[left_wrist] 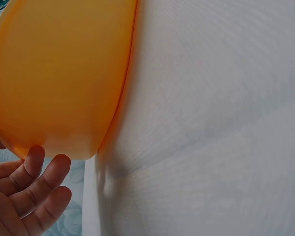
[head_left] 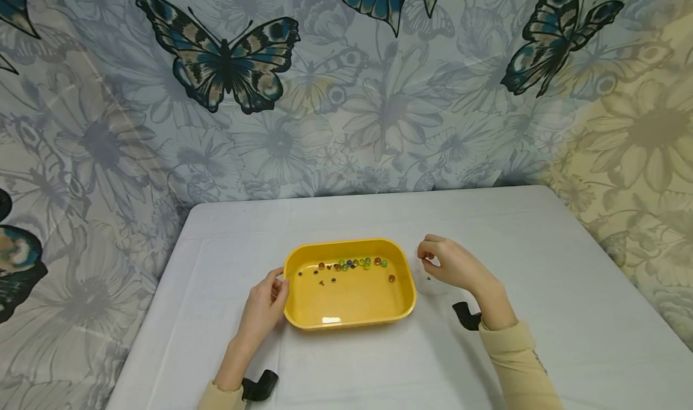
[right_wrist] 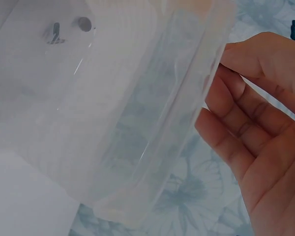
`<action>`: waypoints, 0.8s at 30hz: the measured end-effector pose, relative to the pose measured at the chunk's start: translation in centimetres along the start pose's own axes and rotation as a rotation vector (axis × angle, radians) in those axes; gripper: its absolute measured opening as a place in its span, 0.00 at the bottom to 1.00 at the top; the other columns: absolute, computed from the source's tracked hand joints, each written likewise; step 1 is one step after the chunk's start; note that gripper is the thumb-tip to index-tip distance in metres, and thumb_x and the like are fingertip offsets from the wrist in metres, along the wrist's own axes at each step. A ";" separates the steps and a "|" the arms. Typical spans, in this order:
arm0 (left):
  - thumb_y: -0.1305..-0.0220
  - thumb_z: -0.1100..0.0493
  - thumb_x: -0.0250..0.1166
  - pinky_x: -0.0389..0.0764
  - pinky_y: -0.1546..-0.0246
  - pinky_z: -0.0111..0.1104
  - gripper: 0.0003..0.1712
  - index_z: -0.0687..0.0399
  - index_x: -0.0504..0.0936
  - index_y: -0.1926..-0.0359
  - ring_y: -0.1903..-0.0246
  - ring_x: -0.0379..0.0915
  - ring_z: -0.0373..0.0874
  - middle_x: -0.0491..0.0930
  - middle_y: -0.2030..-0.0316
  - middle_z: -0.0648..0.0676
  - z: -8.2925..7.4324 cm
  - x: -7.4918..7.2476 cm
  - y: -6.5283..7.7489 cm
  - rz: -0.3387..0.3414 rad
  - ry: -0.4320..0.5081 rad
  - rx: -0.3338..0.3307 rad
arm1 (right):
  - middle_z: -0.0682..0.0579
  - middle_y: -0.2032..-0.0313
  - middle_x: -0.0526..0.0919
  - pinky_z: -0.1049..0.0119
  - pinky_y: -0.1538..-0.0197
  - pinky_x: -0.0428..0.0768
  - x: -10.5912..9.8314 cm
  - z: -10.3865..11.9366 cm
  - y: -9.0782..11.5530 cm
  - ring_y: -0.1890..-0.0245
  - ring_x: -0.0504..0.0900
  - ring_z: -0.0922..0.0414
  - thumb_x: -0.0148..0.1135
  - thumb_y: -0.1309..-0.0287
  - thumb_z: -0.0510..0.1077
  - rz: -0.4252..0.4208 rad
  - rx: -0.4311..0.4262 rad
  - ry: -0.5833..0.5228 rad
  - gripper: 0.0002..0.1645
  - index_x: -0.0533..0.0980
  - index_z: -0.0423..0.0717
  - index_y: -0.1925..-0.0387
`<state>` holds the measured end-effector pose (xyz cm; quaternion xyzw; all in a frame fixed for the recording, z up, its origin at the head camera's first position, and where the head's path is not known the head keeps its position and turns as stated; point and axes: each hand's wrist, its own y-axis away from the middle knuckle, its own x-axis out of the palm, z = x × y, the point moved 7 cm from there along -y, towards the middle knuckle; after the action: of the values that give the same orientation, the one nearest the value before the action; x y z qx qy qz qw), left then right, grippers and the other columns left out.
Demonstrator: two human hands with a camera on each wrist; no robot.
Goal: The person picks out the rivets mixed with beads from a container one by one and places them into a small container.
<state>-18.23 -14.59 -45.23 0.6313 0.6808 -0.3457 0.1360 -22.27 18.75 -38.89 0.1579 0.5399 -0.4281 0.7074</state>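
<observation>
Right wrist view: we see a right hand with bent fingers and thumb closed in a narrow pinch on the rim of a clear plastic container, two small dark pieces showing through or inside its wall; which of the two, we cannot tell. Across from it, the left hand has thumb and forefinger drawn in at the left end of a yellow tray, its other fingers loosely bent outside the wall; how firmly it presses we cannot tell. The container is just beside the tray's right end, its outline nearly lost against the white tablecloth in the head view. We judge it light, thin-walled and somewhat springy, smooth enough to slip, and best taken by the rim with thumb and fingers on opposite faces; a hard squeeze could bow the wall. The tray looks stiffer and also light, steadiest when held at its end walls. Inside it, small beads, green, brown and blue, gather toward the far side and would, we expect, roll at a slight tilt. Farther out, black wrist straps show below both hands, and a butterfly-patterned backdrop rises behind the table.
</observation>
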 end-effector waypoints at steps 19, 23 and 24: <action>0.36 0.63 0.58 0.74 0.76 0.27 0.16 0.67 0.75 0.49 0.78 0.68 0.37 0.71 0.76 0.47 0.1 0.1 0.0 0.018 0.007 -0.019 | 0.56 0.73 0.73 0.66 0.68 0.75 -0.5 -1.2 1.4 0.72 0.73 0.57 0.62 0.56 0.26 -0.028 0.030 0.041 0.12 0.75 0.45 0.75; 0.36 0.63 0.57 0.74 0.76 0.27 0.17 0.67 0.75 0.49 0.79 0.68 0.37 0.71 0.76 0.47 0.1 0.0 0.0 0.018 0.010 -0.020 | 0.56 0.73 0.73 0.65 0.68 0.74 -0.5 -1.3 1.5 0.72 0.73 0.57 0.62 0.56 0.26 -0.030 0.041 0.046 0.12 0.75 0.45 0.75; 0.36 0.63 0.57 0.74 0.76 0.27 0.17 0.67 0.75 0.49 0.79 0.68 0.37 0.71 0.76 0.47 0.1 0.0 0.0 0.019 0.011 -0.020 | 0.56 0.73 0.73 0.65 0.68 0.74 -0.5 -1.3 1.5 0.71 0.73 0.56 0.62 0.56 0.26 -0.031 0.045 0.047 0.12 0.75 0.45 0.75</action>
<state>-18.21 -14.61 -45.30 0.6382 0.6791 -0.3339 0.1419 -21.99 20.76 -39.28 0.1754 0.5491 -0.4471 0.6840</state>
